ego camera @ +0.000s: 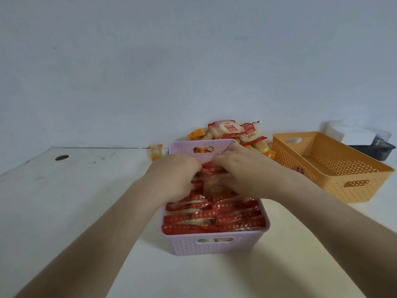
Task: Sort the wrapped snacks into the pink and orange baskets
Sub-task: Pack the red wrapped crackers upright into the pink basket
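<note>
Pink basket (211,246) packed with red-wrapped snacks (214,216)

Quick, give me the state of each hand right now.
Left hand: curled over the red snack packs in the pink basket; grip cannot be told.
Right hand: same, fingers hidden.

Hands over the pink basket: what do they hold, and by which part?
Both the left hand and right hand press on red-wrapped snacks in the pink basket; the exact grip cannot be told.
</note>
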